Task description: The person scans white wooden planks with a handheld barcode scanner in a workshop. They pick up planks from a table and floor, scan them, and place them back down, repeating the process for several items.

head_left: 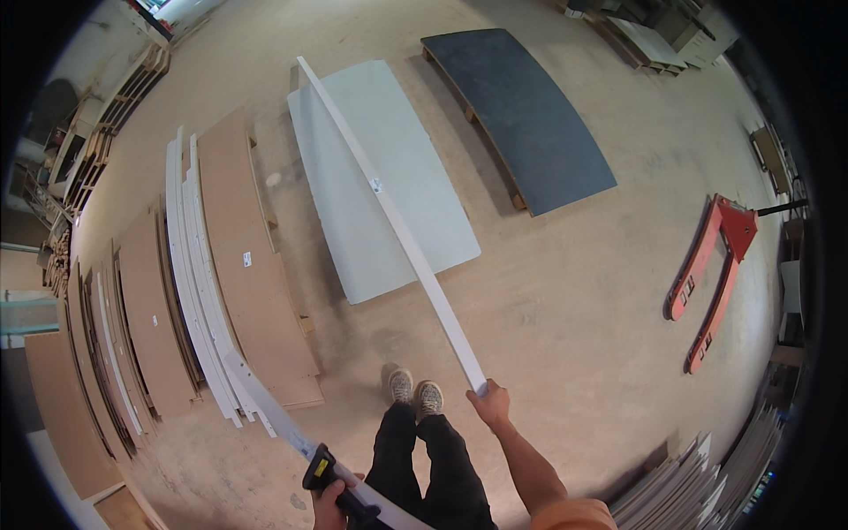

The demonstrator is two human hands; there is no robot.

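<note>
Right hand [492, 406] is wrapping fingers around the near end of a long white strip [412, 252], spanning over the pale board [362, 238], not yet released; left hand [330, 507] is gripping a black tool [318, 466]. Completed portion: unclear.

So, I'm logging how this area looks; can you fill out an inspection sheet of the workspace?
Surface: tan floor, dark smudges in places.
Job's things: long white strip; black tool with a yellow mark, exact kind unclear.
Clutter: brown panels and white strips, lying at left.
Hands: left hand grips the black tool; right hand grips the long white strip's near end.
Cables: nothing seen.
Surroundings: pale sheet, dark panel ahead; red pallet truck at right.
</note>
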